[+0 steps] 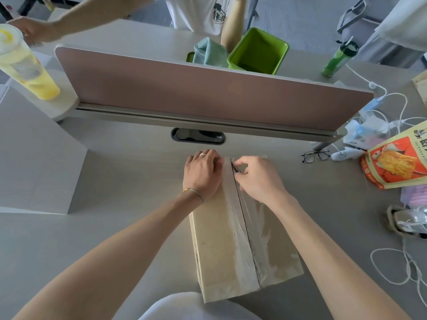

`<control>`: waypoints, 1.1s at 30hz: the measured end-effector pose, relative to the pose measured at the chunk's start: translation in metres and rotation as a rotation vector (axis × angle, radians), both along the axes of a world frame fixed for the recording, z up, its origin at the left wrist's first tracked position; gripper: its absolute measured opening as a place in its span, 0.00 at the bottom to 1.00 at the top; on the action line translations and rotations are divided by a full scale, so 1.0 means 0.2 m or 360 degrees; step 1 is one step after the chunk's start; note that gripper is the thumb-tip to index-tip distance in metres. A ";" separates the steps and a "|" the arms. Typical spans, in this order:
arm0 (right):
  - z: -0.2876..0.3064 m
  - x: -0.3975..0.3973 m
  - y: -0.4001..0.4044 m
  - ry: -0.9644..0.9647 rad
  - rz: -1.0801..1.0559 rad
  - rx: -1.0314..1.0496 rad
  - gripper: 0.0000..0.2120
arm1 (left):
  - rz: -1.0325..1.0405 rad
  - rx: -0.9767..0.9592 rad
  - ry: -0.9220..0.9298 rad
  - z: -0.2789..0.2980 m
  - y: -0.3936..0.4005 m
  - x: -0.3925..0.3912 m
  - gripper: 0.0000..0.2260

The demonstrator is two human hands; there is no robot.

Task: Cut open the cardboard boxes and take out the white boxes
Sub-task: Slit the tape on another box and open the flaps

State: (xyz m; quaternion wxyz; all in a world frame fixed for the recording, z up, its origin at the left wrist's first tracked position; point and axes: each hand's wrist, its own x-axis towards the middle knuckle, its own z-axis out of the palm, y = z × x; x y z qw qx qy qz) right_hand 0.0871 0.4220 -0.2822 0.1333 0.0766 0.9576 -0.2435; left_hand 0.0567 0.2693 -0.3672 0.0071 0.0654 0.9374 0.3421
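A long brown cardboard box (242, 239) lies flat on the pale grey desk (129, 181), right in front of the person, with one end pointing at them and the other at the pinkish divider panel (208, 93). Clear shiny tape (245, 227) runs down the middle of the box lid, over the dark seam.

The left hand (203, 174) lies flat on the far end of the box, left of the seam, its fingers straight and pressing down. It has a ring and a thin bracelet. The right hand (256, 179) sits just right of the seam at the same end. Its fingers are curled and pinch a small dark tool (236, 169) that touches the seam — I cannot tell what the tool is.

Black-rimmed glasses (315, 155) lie on the desk to the right, well apart from the box. Further right is an orange and yellow snack bag (397, 162) and some white cables (397, 269). A tall plastic cup with a yellow drink (25, 65) stands far left. Behind the divider are a green plastic bin (258, 51) and a green bottle (339, 58) — and another person in a white shirt (196, 15)
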 end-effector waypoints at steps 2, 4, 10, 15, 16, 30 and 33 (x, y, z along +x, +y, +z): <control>0.01 -0.01 0.00 -0.0034 0.0005 0.0009 0.17 | -0.0004 0.0018 0.0021 0.00 0.00 0.00 0.08; 0.03 -0.01 -0.02 -0.0065 0.0012 0.0019 0.17 | 0.0000 0.0035 0.0046 0.00 0.00 0.00 0.11; 0.12 0.01 0.01 -0.0189 0.0117 0.0095 0.13 | 0.0002 0.0048 0.0050 -0.01 0.00 0.00 0.10; 0.15 0.05 -0.01 -0.0306 0.0189 0.0143 0.16 | 0.0011 0.0069 0.0063 -0.02 0.00 0.00 0.10; 0.16 0.06 0.00 -0.0309 0.0181 0.0133 0.16 | 0.0011 0.0071 0.0062 -0.01 0.00 0.00 0.11; 0.24 0.15 0.02 -0.0513 0.0179 0.0089 0.16 | 0.0015 0.0083 0.0062 -0.02 0.00 0.00 0.06; 0.24 0.19 0.01 -0.0501 0.0175 0.0137 0.16 | 0.0021 0.0107 0.0065 -0.02 0.00 0.00 0.07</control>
